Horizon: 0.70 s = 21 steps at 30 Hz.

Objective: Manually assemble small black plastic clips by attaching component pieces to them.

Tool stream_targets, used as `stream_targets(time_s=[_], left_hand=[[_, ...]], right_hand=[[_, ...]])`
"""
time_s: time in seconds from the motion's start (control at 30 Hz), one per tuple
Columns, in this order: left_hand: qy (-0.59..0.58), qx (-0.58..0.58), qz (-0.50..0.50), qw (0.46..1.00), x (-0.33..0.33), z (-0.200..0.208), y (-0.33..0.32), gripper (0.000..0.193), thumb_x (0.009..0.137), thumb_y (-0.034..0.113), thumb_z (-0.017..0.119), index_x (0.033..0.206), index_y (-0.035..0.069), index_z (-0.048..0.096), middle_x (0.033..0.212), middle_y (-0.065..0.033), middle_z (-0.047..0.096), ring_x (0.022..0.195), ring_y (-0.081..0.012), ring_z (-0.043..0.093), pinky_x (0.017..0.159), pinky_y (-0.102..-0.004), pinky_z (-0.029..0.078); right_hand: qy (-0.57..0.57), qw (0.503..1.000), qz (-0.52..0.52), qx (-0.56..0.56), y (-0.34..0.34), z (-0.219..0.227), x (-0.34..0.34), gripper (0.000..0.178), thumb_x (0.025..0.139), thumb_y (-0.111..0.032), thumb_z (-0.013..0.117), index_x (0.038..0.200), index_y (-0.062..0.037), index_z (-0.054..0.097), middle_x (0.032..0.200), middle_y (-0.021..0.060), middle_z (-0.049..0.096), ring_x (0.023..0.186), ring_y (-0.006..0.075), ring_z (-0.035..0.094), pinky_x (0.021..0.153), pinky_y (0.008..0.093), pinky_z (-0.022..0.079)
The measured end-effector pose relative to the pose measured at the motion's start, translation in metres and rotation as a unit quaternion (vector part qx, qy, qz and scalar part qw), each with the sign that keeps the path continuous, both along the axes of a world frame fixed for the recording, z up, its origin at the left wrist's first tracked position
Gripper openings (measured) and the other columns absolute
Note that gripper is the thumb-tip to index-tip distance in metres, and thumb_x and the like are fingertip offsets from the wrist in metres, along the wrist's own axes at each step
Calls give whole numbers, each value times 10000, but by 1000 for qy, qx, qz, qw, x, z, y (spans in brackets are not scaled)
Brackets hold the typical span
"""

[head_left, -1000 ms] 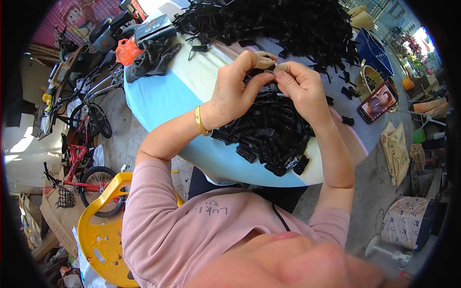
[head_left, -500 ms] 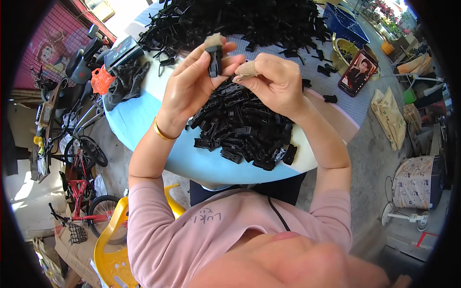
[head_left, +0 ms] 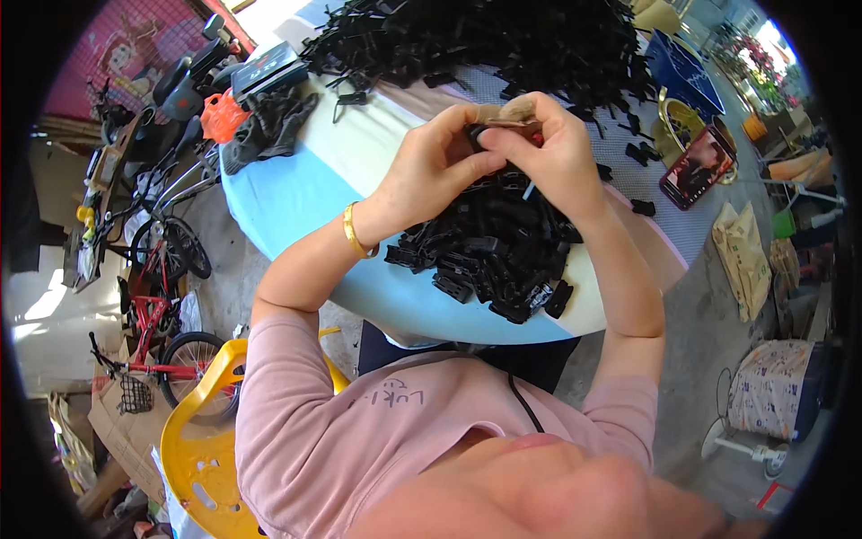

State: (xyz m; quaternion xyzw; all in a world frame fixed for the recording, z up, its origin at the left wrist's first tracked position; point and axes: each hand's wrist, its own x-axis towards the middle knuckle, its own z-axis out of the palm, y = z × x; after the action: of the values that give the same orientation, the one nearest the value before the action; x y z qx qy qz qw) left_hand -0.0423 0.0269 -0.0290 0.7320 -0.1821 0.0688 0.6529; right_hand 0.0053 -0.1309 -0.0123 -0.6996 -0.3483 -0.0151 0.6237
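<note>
My left hand (head_left: 422, 175) and my right hand (head_left: 561, 166) meet above the table, fingers closed around a small black plastic part (head_left: 475, 133). My right thumb presses against it; most of the part is hidden by the fingers. Beige tape (head_left: 518, 110) wraps a fingertip where the hands meet. Just below them lies a pile of similar black plastic parts (head_left: 494, 242), some with clip-like shapes. A much larger heap of black pieces (head_left: 485, 45) covers the far side of the table.
The table's cloth (head_left: 278, 202) is pale blue and cream. A phone (head_left: 699, 168) leans by a yellow basket (head_left: 675, 121) at right, with a blue crate (head_left: 687, 76) behind. Dark gloves (head_left: 269, 130) and an orange bag (head_left: 222, 117) lie left. A yellow chair (head_left: 202, 440) stands lower left.
My left hand has moved right with the black plastic part, and the two hands have come together on it. The whole view has shifted slightly.
</note>
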Motion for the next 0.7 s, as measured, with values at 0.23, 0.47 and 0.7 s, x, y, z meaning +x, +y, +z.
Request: stream_targets(time_s=[0.23,0.47,0.7], left_hand=[[0,-110,-41,993,4,6,6,331,830,26,591,1130,-38,466,951,-76,586,819,-119,593,724,-236,503],[-48,-110,-16,993,6,-1,7,316,826,37,605,1109,-43,489,939,-65,594,824,-95,580,742,-217,491],[-228,34,102,968,3,1,5,229,738,6,659,960,-6,606,915,-104,641,783,-162,621,687,-253,506]], right_hand=[[93,992,60,-52,-6,4,1,168,892,-133,516,956,-10,611,629,-64,462,548,5,374,472,150,282],[82,991,66,-80,-2,4,-4,165,890,-125,517,918,4,616,613,-53,458,549,12,377,479,163,286],[35,997,29,-55,1,1,-13,153,886,-113,523,915,6,615,632,-53,467,557,22,394,490,165,304]])
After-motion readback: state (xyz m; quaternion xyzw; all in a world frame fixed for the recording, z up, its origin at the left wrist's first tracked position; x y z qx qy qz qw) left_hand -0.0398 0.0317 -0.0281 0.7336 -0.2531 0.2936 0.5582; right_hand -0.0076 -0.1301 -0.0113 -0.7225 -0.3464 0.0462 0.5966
